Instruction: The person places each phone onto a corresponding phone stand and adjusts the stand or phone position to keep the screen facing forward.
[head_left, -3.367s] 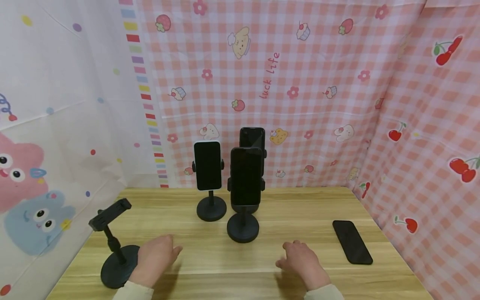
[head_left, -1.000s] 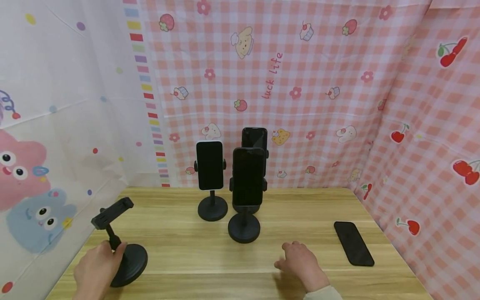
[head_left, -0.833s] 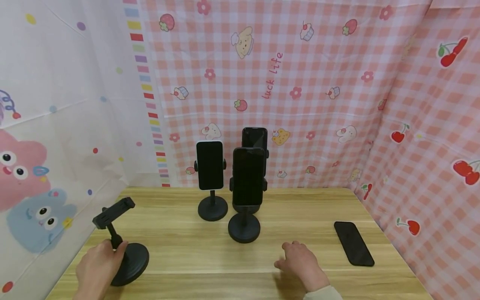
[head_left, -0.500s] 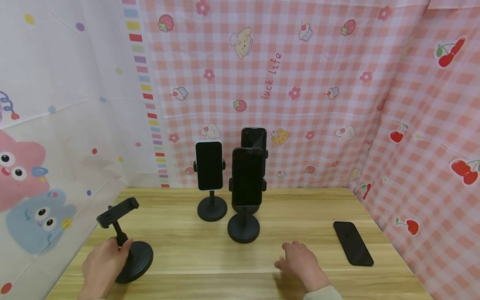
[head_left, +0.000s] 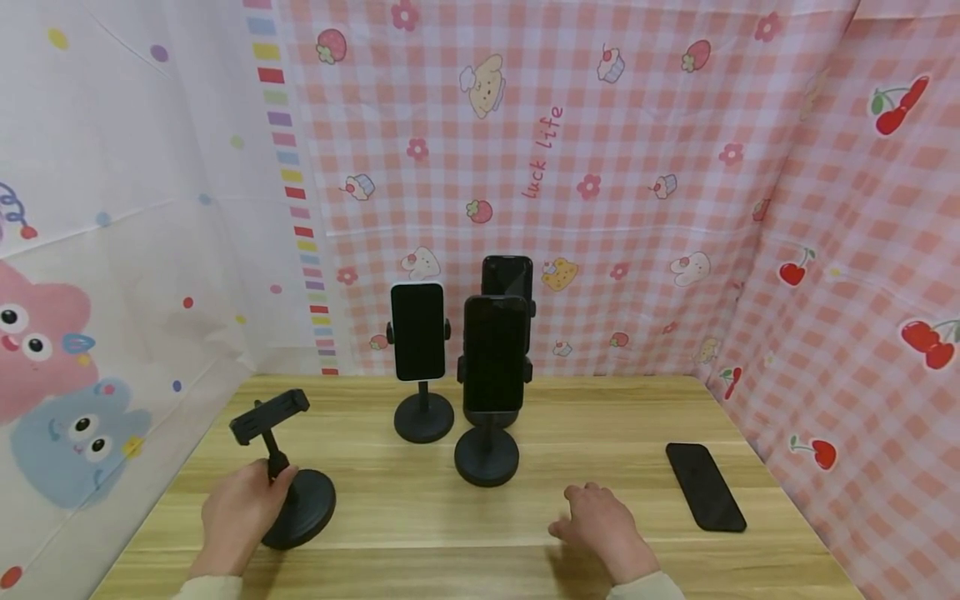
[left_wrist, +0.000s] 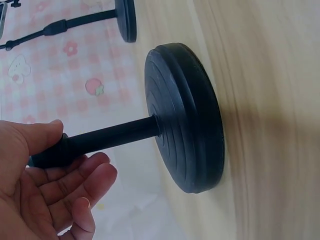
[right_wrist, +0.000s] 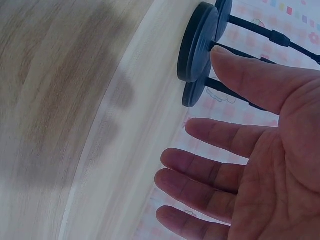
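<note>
My left hand [head_left: 243, 508] pinches the post of a black phone stand [head_left: 270, 417] between thumb and fingers. No phone sits in this stand's tilted clamp. In the left wrist view the round base [left_wrist: 185, 120] looks slightly tipped; whether it touches the table is hard to tell. My right hand [head_left: 602, 529] hovers low over the table at front right, its fingers loosely spread around nothing in the right wrist view. Nearest to it on the right lies a black phone [head_left: 705, 486], flat on the wood.
Three more stands carry upright phones in the middle: a white-edged phone [head_left: 417, 332], a dark phone [head_left: 494, 354] in front, and another dark phone [head_left: 510, 275] partly hidden behind it. The wooden table [head_left: 600, 425] is walled by patterned cloth [head_left: 637, 125] at the back and sides.
My left hand has moved from right of the empty stand to its post, gripped it and carried it right and slightly away from me. The right hand has stayed in place.
</note>
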